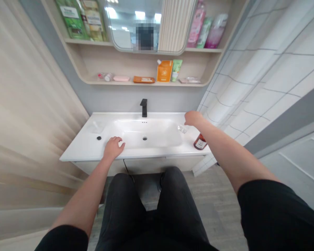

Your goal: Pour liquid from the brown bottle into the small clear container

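My left hand (113, 149) hovers at or rests on the front left rim of the white sink (151, 152). Its thumb and fingers are loosely curved and apart, with nothing between them. Over the right end of the counter, my right hand (193, 118) is closed, knuckles up. Just below its fingertips lies a small clear, shiny object (182, 129) at the basin's right edge; whether the fingers touch it is hidden. A brown bottle with a white label (200, 142) stands beside my right forearm, partly covered by it. The black faucet (144, 108) is behind the basin.
On the left counter are a black round piece (99, 138) and a clear cup-like item (96, 127). The shelf above holds an orange pouch (164, 71), a green tube (176, 70) and small packets. A mirror (136, 28) hangs between bottles. White tiles (267, 69) border the right.
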Tool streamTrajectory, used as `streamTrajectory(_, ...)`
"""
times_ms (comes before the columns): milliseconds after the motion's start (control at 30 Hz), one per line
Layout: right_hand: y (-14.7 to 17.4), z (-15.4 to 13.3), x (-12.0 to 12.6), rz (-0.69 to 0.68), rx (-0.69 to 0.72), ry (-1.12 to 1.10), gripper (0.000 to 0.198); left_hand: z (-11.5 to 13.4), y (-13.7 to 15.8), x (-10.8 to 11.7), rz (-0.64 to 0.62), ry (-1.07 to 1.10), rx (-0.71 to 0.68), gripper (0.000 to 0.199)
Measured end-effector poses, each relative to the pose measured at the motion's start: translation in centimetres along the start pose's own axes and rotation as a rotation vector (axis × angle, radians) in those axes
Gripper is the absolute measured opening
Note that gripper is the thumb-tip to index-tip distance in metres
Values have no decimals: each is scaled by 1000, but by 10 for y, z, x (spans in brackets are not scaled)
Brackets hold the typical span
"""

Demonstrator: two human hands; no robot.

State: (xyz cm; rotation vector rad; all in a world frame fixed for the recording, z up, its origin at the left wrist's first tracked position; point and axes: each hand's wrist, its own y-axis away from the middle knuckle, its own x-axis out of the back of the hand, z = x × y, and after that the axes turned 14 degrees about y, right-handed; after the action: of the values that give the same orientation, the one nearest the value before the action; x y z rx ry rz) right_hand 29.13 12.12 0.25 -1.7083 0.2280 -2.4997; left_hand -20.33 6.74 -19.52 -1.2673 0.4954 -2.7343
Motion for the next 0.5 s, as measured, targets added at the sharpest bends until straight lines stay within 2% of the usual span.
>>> streamTrajectory(100, -10, -22, 15, -114, 233, 4, 23, 22, -2, -9, -5, 210, -46, 37)
streamTrajectory(200, -3, -58, 23, 22, 422, -226, 20, 62, -3, -28, -102, 515, -154, 72)
streamTrajectory(300, 18, -98, 23, 70, 601, -482, 23, 101, -1, -44, -206, 749, -199, 108)
streamTrajectory(367, 34, -119, 21, 80, 674, -587, 23, 114, 3, -48, -258, 844, -158, 111)
streamTrajectory(500, 55, -138, 13, 99, 696, -705, 23, 113, 14, -49, -289, 930, -70, 84)
